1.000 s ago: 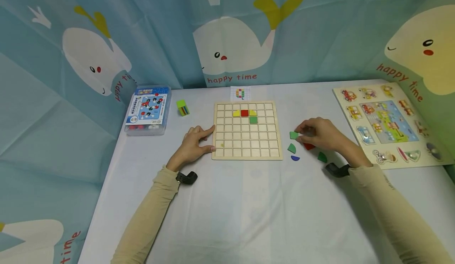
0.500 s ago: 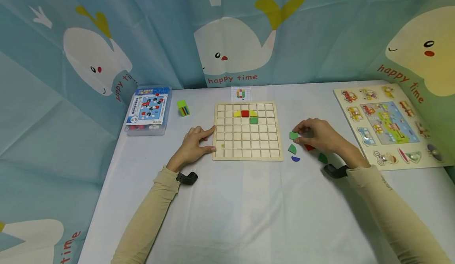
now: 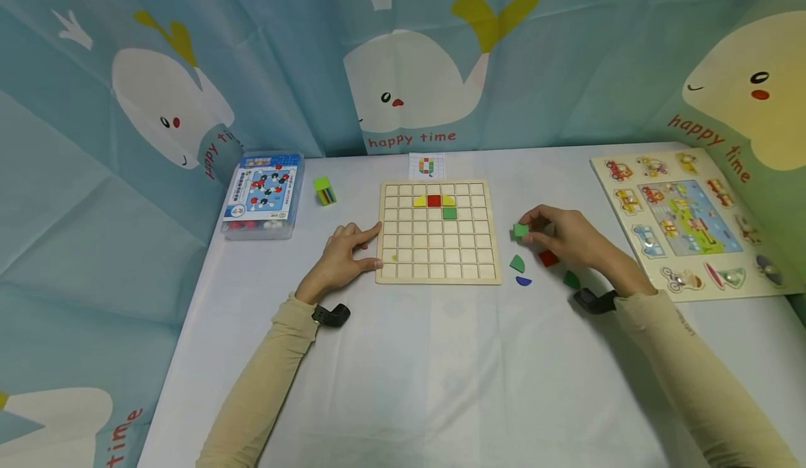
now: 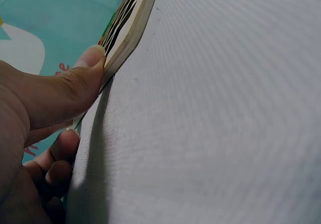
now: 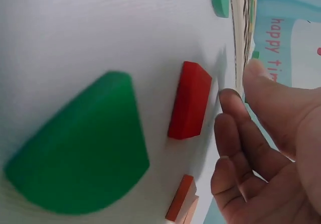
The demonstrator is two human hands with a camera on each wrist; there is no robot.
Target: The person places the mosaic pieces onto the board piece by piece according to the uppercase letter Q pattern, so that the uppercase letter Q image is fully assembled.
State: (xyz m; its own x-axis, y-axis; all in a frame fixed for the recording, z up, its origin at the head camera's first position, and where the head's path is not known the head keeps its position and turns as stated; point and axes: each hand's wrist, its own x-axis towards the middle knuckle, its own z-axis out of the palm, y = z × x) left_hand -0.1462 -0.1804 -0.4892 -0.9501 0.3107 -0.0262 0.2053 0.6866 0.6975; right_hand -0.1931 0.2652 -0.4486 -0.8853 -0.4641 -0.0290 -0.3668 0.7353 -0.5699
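My left hand (image 3: 340,261) touches the left edge of a wooden grid board (image 3: 439,278), thumb and index finger set apart along it. In the left wrist view, the thumb presses on the board's rim (image 4: 128,45). On the board sit a red square (image 3: 434,201), two yellow quarter-round pieces (image 3: 420,202) and a green square (image 3: 450,213). Right of the board, my right hand (image 3: 563,236) pinches a green square block (image 3: 520,231), tilted. Below it lie a green quarter-round piece (image 3: 517,264), a blue half-round (image 3: 523,281), a red block (image 5: 190,101) and another green quarter-round (image 5: 85,148).
A small pattern card (image 3: 426,166) lies behind the board. To the left are a clear plastic box with a printed label (image 3: 261,192) and a small green-topped striped block (image 3: 324,192). A wooden picture puzzle (image 3: 693,223) is at right. A patterned curtain (image 3: 277,69) hangs behind.
My right hand has lifted the green square block slightly off the table and tilted it. More of the red block shows beneath the hand. My left hand stays at the board's edge.
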